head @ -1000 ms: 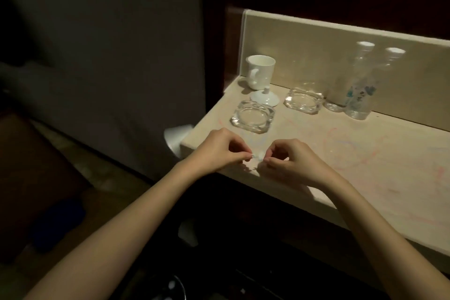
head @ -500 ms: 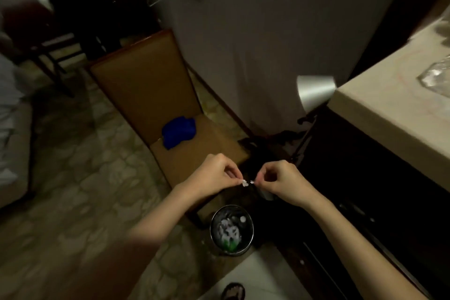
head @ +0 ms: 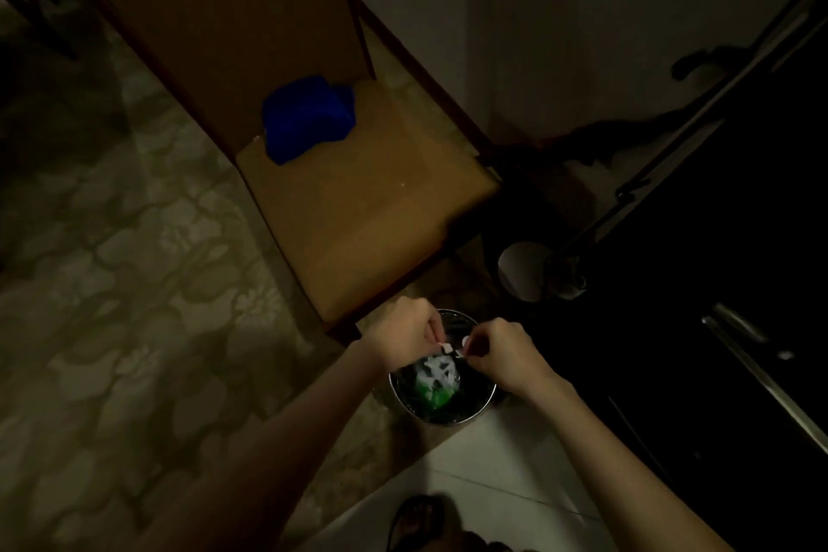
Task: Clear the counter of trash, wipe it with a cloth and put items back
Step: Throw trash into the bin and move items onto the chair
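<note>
White scrap of trash (head: 449, 348) is pinched between both hands, directly above the round metal bin (head: 441, 376). Left hand (head: 405, 334) grips one end with curled fingers, right hand (head: 497, 354) the other; hands nearly touching. White and green waste is seen inside the bin. Blue cloth (head: 307, 117) lies on the chair seat (head: 358, 211), well apart from the hands.

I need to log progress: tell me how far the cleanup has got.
Done: some trash already lies in the bin. In hand: the left hand and right hand pinch small scraps above it. Left: dropping them and wiping; the cloth lies untouched on the chair.
</note>
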Motion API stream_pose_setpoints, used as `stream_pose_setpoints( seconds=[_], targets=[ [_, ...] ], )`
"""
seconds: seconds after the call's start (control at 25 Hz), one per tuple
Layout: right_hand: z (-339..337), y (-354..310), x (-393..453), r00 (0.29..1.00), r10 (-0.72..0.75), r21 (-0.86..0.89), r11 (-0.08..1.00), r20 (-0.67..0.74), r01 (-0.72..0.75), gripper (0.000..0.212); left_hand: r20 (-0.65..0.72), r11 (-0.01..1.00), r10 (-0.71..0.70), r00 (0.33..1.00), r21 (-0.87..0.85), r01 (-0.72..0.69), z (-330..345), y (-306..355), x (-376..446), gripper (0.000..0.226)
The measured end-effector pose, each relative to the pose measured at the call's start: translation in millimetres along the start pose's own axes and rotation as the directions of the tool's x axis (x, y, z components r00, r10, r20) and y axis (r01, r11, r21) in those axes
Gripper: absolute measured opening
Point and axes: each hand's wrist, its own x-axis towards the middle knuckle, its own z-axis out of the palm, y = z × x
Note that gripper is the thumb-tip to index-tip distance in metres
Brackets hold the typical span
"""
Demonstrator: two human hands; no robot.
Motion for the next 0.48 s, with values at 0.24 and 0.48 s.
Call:
stream_pose_setpoints(
  seconds=[0.24,0.48],
  targets=[
    [30.8,30.5,36.1,1.000,0.001,0.013,1.000,0.026,-0.001,0.009,0.071,0.998,-0.057,0.996,-0.009,0.058,41.3,-34.7,32.6,0.023],
    [-14.4,0.8,-3.8,0.999,-0.037,0.030,0.999,0.000,0.037,0.010,0.072,0.999,-0.022,0.997,-0.022,0.024,-8.5,1.4,-5.2,0.023]
  ],
)
